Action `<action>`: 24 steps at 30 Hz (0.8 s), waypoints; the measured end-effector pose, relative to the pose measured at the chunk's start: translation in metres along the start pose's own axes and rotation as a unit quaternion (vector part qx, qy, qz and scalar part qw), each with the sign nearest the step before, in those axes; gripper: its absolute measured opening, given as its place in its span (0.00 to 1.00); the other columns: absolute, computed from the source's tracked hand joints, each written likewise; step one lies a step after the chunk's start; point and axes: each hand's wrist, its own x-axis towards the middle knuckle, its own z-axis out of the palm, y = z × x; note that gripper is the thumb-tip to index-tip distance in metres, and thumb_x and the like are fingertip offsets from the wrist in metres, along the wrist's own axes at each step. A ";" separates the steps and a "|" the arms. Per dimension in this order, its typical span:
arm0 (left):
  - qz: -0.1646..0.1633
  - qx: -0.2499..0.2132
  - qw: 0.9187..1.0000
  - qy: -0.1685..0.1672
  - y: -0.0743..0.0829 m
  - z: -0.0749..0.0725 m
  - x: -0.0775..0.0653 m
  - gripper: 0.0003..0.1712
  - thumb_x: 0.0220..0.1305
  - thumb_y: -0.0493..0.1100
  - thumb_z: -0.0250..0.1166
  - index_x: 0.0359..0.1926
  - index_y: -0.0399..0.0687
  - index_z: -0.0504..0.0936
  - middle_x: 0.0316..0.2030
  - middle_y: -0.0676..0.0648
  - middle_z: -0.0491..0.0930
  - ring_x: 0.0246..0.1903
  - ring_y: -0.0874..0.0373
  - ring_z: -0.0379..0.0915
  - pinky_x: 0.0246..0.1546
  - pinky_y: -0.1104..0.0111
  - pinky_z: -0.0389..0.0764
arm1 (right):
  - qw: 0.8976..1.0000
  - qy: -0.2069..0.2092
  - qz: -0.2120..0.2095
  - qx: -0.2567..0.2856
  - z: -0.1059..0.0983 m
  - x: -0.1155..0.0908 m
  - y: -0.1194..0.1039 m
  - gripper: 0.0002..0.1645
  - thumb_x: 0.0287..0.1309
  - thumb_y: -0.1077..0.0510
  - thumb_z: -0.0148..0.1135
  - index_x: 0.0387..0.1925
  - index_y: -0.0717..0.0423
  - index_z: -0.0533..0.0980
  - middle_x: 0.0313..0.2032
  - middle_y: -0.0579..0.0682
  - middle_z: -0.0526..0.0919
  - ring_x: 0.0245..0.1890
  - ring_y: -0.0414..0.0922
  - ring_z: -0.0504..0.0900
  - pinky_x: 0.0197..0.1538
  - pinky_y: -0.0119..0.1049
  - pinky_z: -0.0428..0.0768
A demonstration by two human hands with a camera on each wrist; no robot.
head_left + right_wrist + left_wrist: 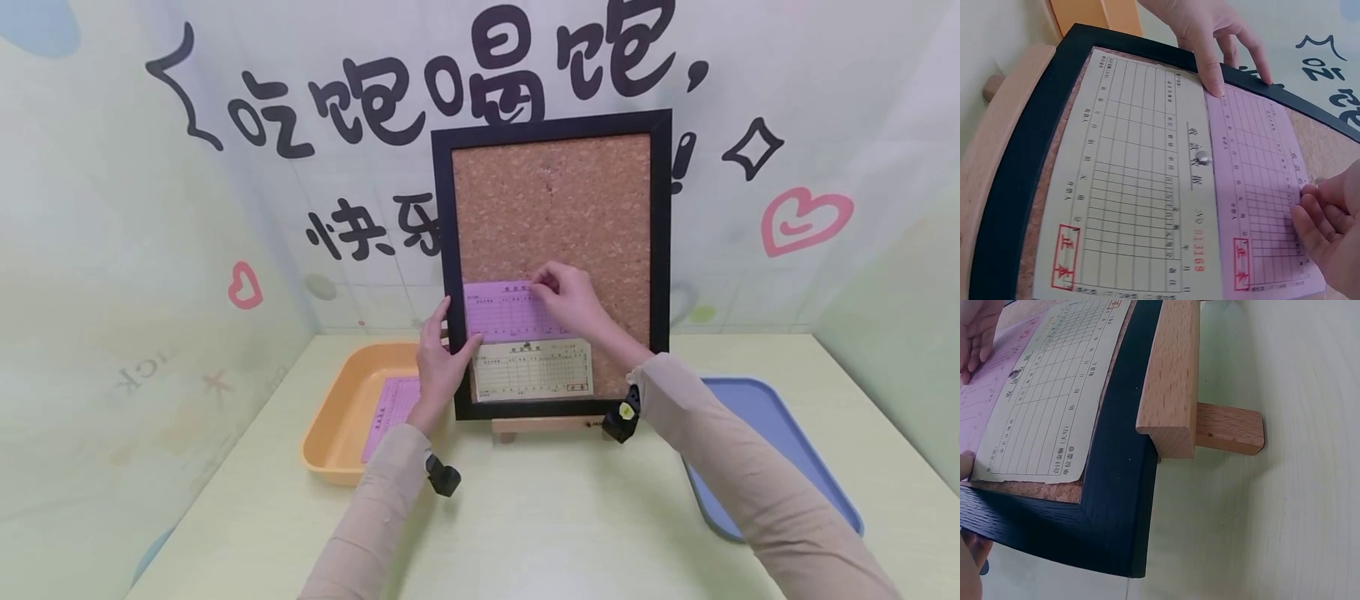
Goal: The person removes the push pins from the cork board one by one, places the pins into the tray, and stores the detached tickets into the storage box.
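Observation:
A black-framed corkboard (555, 212) leans upright on a wooden easel (547, 426). My left hand (441, 358) grips its left edge, fingers at the frame's outer side and thumb (1211, 78) on the lower left corner of a purple receipt slip (498, 312). At that slip's top middle, my right hand (573, 300) pinches a small pin, mostly hidden by the fingertips. Directly below lies a pale yellow receipt slip (532, 371), held to the cork by a silver thumbtack (1202, 156) near its top edge.
An orange tray (330, 429) stands left of the easel, with another purple slip (388, 417) in it. To the right lies a blue tray (780, 450), partly behind my right sleeve. A printed backdrop (360, 308) rises behind the table (540, 517).

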 end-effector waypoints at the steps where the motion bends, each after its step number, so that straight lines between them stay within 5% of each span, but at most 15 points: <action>1: -0.001 0.000 1.000 -0.002 0.000 0.000 0.000 0.39 0.51 0.44 0.68 0.64 0.51 0.62 0.56 0.43 0.68 0.40 0.50 0.72 0.37 0.61 0.77 | 1.000 0.005 0.002 0.006 -0.001 -0.001 0.002 0.04 0.57 0.66 0.56 0.33 0.65 0.76 0.29 0.56 0.79 0.28 0.45 0.75 0.32 0.33 0.73; 11: -0.006 0.017 1.000 -0.003 0.002 -0.001 0.000 0.40 0.51 0.44 0.69 0.64 0.51 0.62 0.56 0.44 0.68 0.42 0.51 0.71 0.38 0.63 0.78 | 0.999 -0.004 0.017 0.031 -0.008 -0.015 0.019 0.06 0.58 0.63 0.56 0.35 0.62 0.77 0.31 0.54 0.79 0.29 0.44 0.74 0.32 0.32 0.73; 24: 0.069 0.091 0.993 0.019 0.006 -0.008 0.011 0.36 0.48 0.39 0.69 0.60 0.44 0.67 0.52 0.43 0.70 0.43 0.52 0.70 0.35 0.66 0.79 | 0.998 -0.036 0.026 0.037 -0.018 -0.024 0.030 0.07 0.57 0.63 0.57 0.37 0.61 0.77 0.33 0.55 0.80 0.29 0.46 0.74 0.32 0.33 0.74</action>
